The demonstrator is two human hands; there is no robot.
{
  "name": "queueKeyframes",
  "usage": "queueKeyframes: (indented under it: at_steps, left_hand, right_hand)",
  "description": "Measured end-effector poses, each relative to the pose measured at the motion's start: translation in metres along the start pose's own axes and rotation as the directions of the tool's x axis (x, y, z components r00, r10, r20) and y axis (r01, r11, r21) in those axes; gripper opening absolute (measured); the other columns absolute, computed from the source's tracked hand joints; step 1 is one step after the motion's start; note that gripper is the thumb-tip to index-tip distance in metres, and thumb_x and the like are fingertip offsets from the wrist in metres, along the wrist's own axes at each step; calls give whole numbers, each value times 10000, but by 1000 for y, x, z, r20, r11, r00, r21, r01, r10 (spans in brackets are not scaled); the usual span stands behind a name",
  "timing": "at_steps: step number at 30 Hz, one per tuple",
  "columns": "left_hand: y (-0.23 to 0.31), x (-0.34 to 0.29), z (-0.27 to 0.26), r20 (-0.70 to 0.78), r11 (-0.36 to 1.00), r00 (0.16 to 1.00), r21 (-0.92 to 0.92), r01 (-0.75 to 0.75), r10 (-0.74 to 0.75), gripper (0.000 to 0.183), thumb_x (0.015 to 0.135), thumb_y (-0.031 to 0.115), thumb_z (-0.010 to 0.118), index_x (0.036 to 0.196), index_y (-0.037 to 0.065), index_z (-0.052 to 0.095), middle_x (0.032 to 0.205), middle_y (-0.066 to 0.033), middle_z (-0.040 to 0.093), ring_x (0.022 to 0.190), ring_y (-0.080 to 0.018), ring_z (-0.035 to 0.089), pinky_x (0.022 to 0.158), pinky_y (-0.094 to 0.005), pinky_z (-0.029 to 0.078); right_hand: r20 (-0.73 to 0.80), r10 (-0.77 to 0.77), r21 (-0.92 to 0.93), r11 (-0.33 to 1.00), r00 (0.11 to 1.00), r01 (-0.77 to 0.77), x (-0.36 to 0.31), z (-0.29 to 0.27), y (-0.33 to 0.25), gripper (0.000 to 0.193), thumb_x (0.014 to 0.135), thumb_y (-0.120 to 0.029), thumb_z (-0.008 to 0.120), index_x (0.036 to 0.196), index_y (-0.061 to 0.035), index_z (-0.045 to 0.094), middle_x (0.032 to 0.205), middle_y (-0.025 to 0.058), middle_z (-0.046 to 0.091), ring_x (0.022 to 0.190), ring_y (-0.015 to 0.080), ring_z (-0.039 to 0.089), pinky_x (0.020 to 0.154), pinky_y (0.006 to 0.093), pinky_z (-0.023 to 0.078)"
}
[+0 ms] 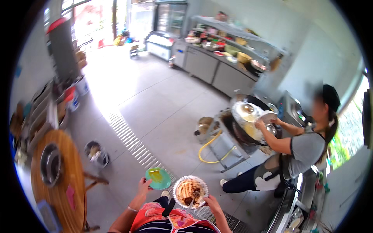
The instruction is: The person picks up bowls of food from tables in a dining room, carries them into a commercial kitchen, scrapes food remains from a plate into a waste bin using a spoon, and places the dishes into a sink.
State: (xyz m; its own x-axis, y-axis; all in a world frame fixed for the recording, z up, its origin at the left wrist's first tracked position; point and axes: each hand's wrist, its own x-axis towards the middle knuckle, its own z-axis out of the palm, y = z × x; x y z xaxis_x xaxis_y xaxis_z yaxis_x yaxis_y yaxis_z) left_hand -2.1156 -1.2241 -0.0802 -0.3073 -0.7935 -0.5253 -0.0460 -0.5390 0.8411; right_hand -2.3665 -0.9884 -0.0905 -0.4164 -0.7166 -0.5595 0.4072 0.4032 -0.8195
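With my left hand (145,185) I grip the rim of a small green plate (166,183), which has a yellow piece (156,174) lying on it. My right hand (211,202) is closed on the edge of a white fluted bowl (176,193). Inside that bowl is pale and dark brown food (189,189), with a utensil's handle (190,206) leaning toward me. Plate and bowl are side by side in front of my patterned red apron (149,215), above the floor.
To the right a person (307,143) in a cap holds a white bowl over a large wok stand (241,139). A yellow hose (210,146) loops below it. At left stand a round wooden table (74,155) with a metal basin (50,165) and a bin (97,154). A floor grate (132,136) runs between.
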Motion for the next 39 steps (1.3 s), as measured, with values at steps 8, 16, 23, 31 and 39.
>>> queueKeyframes:
  at_steps: [8,16,23,31,39]
  left_hand:
    - [108,104,172,443,987,889,53,-154,115,415,813,235,527,1132,7,388,925,-75,523,792,-143,545,630,-275,475]
    - [169,203,388,715,864,640,101,-494,282,507,790,261,532,1197,43,323,794,-89,559,550,-155,565,427,-271,462]
    - [187,245,532,715,612,654,408,-677,247,581,716,353,539,1161,30,352,786,-153,591,537,-255,583,549,-353,468]
    - [158,278,553,753,502,607,433,-749,255,448,764,305,538,1117,61,411,841,-147,587,758,-292,585,660,-361,459]
    - [138,282,372,631,848,691,527,-48,-353,387,838,364,481,1095,75,479,943,-48,572,817,-125,556,695,-274,467]
  right_hand:
    - [-184,14,148,989,983,14,50,-35,-13,276,787,-136,499,1005,33,506,873,95,578,738,177,572,630,297,485]
    - [-421,96,329,943,902,53,59,-53,-41,266,785,-108,499,1006,39,481,883,117,549,750,210,565,602,318,502]
    - [-460,196,313,949,866,-49,95,-93,-65,308,778,-125,513,1061,-10,475,856,76,537,718,182,558,630,339,492]
    - [-386,70,261,965,920,36,151,-137,-104,282,773,-124,515,1027,-2,510,846,69,571,720,155,563,633,295,471]
    - [-68,3,75,997,998,2,216,-155,-183,207,783,-131,496,935,-1,548,816,27,579,700,92,534,619,235,440]
